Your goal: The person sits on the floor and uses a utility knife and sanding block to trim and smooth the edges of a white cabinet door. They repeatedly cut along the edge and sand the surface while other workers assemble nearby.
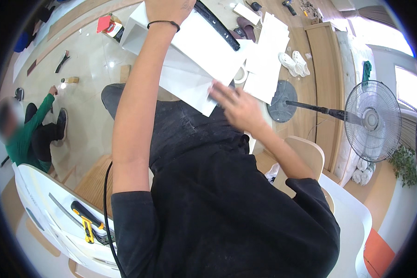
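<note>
A white boxy piece (pixel 204 51) made of flat panels lies across my lap, with a long black rail (pixel 220 27) along its upper face. My left arm reaches over it, and my left hand (pixel 169 10) is at the upper edge of the picture, its fingers cut off from view. Close to the near corner of a white panel (pixel 190 85) is my right hand (pixel 243 109), its fingertips smeared by motion. Something dark shows by those fingers, too blurred to name. A roll of white tape (pixel 242 74) sits beside the panels.
A standing fan (pixel 370 119) with a round base (pixel 282 102) stands at right. White clogs (pixel 294 64) and more white boards (pixel 268 51) lie nearby. A person in green (pixel 28 134) sits on the floor at left. A black-handled tool (pixel 85 214) and yellow clamp (pixel 88 230) rest lower left.
</note>
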`<action>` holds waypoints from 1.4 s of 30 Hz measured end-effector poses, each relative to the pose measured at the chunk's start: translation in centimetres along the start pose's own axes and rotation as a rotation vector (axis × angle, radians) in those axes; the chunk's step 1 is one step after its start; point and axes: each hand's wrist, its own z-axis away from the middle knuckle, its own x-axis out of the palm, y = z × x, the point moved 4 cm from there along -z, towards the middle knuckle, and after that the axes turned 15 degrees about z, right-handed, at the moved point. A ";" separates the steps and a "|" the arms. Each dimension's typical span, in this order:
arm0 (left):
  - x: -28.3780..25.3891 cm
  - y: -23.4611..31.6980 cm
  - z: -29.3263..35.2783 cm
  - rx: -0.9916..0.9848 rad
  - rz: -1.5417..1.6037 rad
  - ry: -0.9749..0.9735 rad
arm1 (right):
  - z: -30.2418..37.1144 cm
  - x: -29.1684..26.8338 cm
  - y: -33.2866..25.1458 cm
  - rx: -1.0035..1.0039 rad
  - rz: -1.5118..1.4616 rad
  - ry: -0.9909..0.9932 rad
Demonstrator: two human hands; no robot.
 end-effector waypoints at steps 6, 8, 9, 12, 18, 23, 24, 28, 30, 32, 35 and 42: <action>0.0 0.1 0.0 0.023 -0.025 0.031 | 0.0 -0.7 -1.1 0.042 -0.072 0.230; 0.1 -0.1 -0.1 0.004 -0.016 0.001 | 0.0 -0.7 -1.4 0.069 -0.097 0.078; 0.2 -0.2 -0.2 -0.016 0.004 -0.015 | -0.1 -0.6 -0.8 0.113 -0.067 0.080; 0.2 -0.1 0.0 0.002 0.002 -0.001 | 0.1 -0.6 -0.2 0.240 -0.017 0.130; 0.2 -0.3 -0.2 0.010 -0.015 0.006 | 0.3 -0.1 -1.7 0.119 -0.030 0.053; 0.1 -0.5 -0.4 0.050 -0.037 0.042 | 0.4 -0.8 -3.0 0.031 -0.182 0.213; 0.1 -0.4 -0.3 0.057 -0.037 0.043 | 0.6 -0.5 -3.3 0.001 -0.167 0.038; 0.6 -0.6 -0.2 -0.002 -0.022 -0.039 | 0.6 -0.7 -0.9 0.341 0.054 0.140; 0.5 -0.4 0.0 0.039 -0.053 0.011 | 0.9 -0.5 -1.6 0.222 -0.082 0.147; 0.3 -0.4 -0.1 0.058 -0.065 0.046 | 1.0 -0.2 -2.4 0.015 -0.146 0.044; 0.5 -0.4 0.0 0.044 -0.042 0.003 | 1.2 -0.6 -1.6 0.161 0.042 0.116; 0.5 -0.3 -0.2 0.078 -0.072 0.073 | 1.2 -0.8 -2.2 0.072 0.022 0.029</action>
